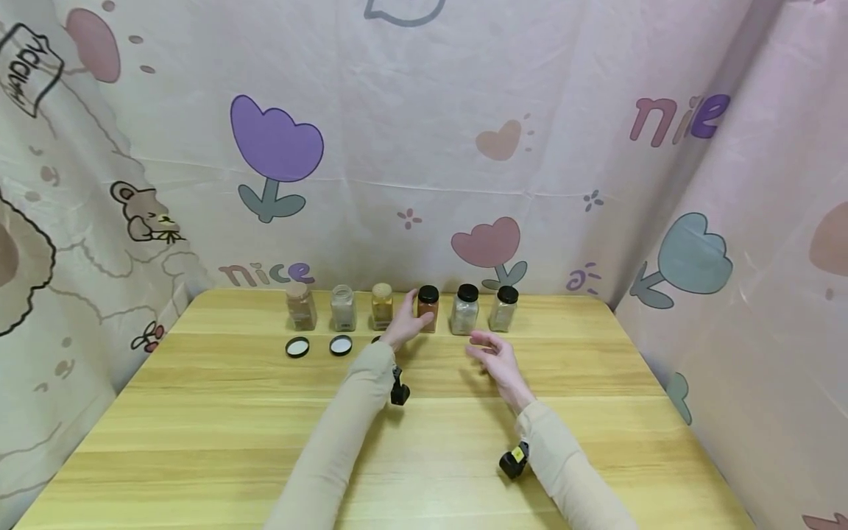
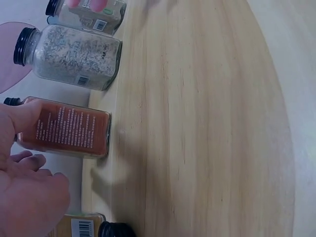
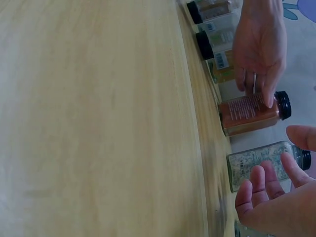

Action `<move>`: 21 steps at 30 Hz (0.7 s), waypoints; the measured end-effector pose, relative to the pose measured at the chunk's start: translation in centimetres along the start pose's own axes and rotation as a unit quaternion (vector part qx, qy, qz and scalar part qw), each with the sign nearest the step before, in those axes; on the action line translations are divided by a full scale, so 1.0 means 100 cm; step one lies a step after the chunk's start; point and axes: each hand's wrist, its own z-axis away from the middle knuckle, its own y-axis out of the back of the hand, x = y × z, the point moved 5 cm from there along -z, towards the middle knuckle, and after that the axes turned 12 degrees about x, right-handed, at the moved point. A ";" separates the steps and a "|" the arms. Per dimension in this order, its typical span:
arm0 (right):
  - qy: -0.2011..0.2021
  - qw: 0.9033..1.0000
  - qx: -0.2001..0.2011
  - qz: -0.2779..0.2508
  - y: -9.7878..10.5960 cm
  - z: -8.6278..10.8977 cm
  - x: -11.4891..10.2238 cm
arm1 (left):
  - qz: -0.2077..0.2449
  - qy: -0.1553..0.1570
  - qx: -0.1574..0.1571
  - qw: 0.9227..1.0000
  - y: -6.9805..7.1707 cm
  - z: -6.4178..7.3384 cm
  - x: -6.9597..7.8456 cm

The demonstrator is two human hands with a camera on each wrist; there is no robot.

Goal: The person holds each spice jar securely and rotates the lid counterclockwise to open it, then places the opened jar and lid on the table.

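Jar with red-brown contents (image 2: 74, 128) stands upright near the far edge of the desk (image 1: 437, 456), 4th from the left in a row of 6 glass jars. A black cap (image 1: 428, 294) is fitted; pale printed text covers the face toward the person. The left hand (image 1: 405, 324) is at this jar: the thumb overlaps the front face below the cap, and the other fingers are loosely bent by the left side. Whether these fingers grasp the jar or only touch it cannot be told.

The right hand (image 1: 498, 361) holds nothing; its fingers are released, slightly curved and spread, in front of the grey-white jar (image 2: 76, 52), which is 5th in the row and capped in black. The rightmost jar (image 1: 503, 315), pale inside, also carries a black cap.

Left of the red-brown contents stand 3 uncapped units: the yellow jar (image 1: 382, 309), nearest the left hand; the pale grey jar (image 1: 344, 311); and the brown jar (image 1: 302, 309). In front of them lie 3 black lids: the left lid (image 1: 297, 347) and the middle lid (image 1: 341, 345), white inner faces up, and the right lid (image 2: 116, 230), partly hidden in the head view. A printed curtain (image 1: 397, 125) hangs behind the desk.
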 end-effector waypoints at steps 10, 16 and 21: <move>-0.003 1.000 -0.001 -0.004 0.000 0.002 0.001 | -0.006 0.006 0.019 1.000 -0.001 -0.005 -0.002; -0.007 1.000 -0.001 -0.003 0.001 0.002 0.002 | -0.026 -0.005 0.026 0.999 -0.003 -0.003 0.001; -0.010 1.000 -0.003 -0.002 0.001 0.002 0.002 | -0.030 -0.027 0.033 0.999 -0.003 0.000 0.002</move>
